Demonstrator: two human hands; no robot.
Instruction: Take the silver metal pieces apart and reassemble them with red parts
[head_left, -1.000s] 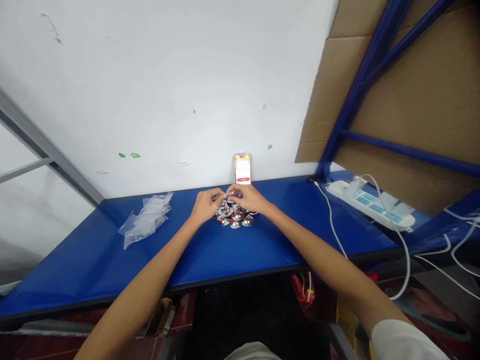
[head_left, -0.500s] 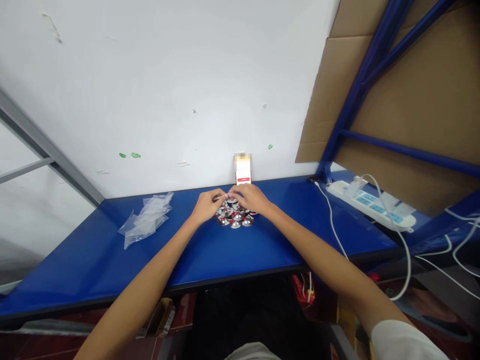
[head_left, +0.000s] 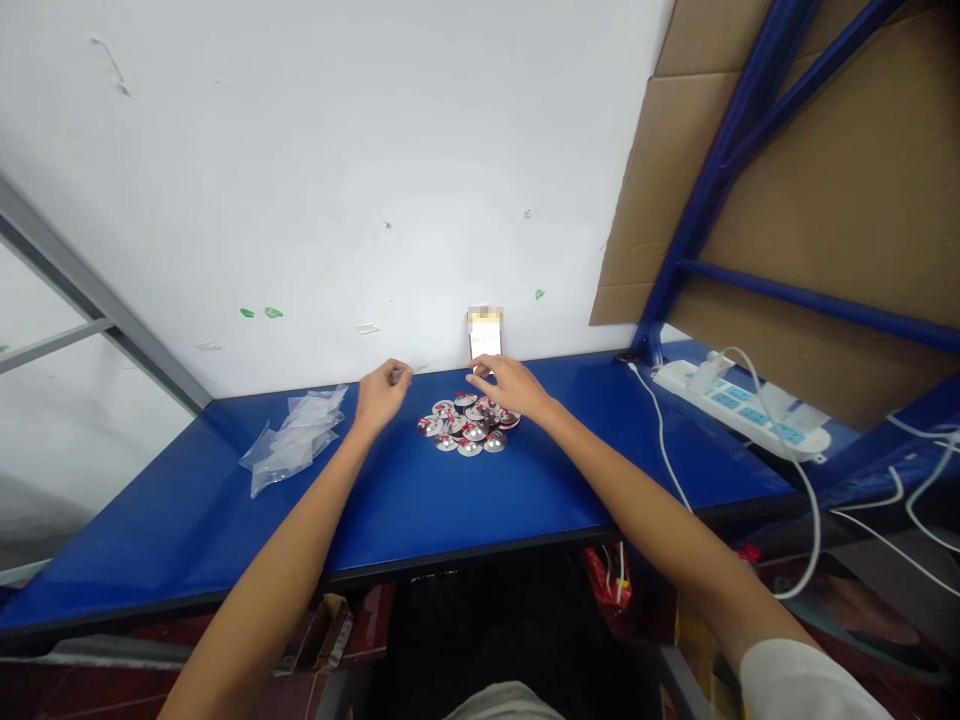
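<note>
Shiny domed metal discs with red straps, which look like finger cymbals [head_left: 472,431], lie heaped on the blue table. To the left of the heap, my left hand [head_left: 381,396] is raised with its fingers closed. A thin see-through plastic piece [head_left: 421,368] sticks out of its fingertips; what kind it is cannot be made out. My right hand [head_left: 513,386] hovers over the heap's back right, thumb and fingers apart, with nothing seen in it. Just behind it a phone with a lit screen [head_left: 485,343] leans upright on the wall. Several clear plastic bags [head_left: 296,440] lie further left.
The blue table [head_left: 450,520] ends at the white wall [head_left: 330,180]. On the right are a white power strip [head_left: 739,408] with plugs and cables, and a white cable [head_left: 662,430] crossing the tabletop. A blue metal frame [head_left: 694,225] backed with cardboard rises there.
My hands have come apart from together over the heap. The left moved leftward with the thin plastic piece; the right opened and stayed near the heap. The phone's screen picture has changed.
</note>
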